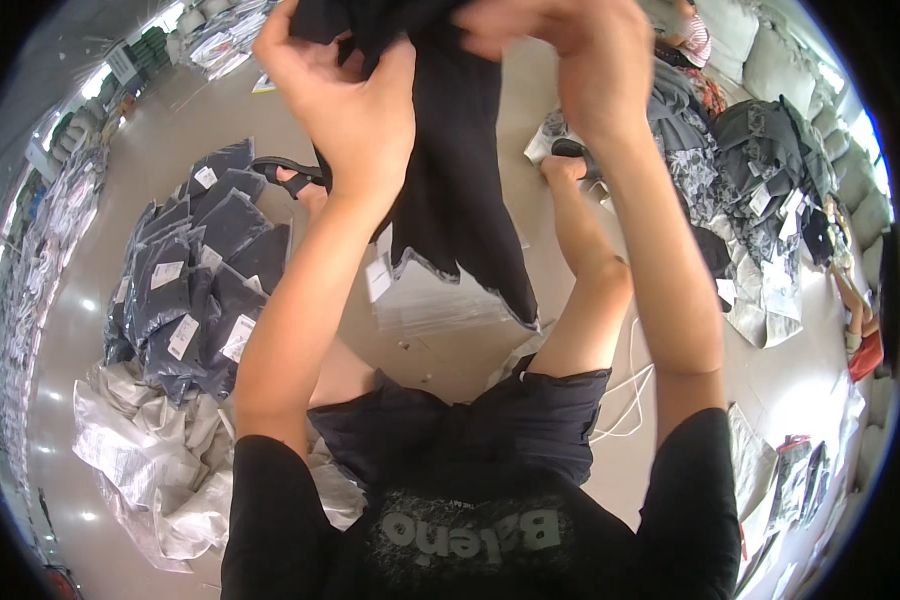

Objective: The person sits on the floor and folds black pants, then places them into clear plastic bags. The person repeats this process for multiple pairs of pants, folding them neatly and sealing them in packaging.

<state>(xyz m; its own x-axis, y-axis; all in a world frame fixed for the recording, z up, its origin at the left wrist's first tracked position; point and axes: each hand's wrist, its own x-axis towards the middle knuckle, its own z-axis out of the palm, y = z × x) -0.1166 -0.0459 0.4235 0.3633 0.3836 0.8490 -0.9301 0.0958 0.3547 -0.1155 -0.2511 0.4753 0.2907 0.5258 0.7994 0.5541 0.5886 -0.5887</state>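
Note:
A black garment point(455, 150) hangs in front of me from the top edge of the view, its lower hem uneven with a thin pale edging. Bent around its upper part are the fingers of my left hand point(355, 110), closed on the cloth. My right hand point(595, 60) is raised at the garment's right side, its fingertips close to the fabric. Motion smears those fingers, so their grip is unclear. Below the hanging cloth, a stack of clear plastic bags point(430, 305) lies on the floor between my legs. The garment's top is cut off by the picture's edge.
Bagged dark garments with white tags point(185, 270) are piled at left, above a crumpled pale sack point(150, 460). Grey and patterned clothes point(765, 160) are heaped at right. White cord point(630, 395) loops beside my right leg. Other people sit at the upper and far right.

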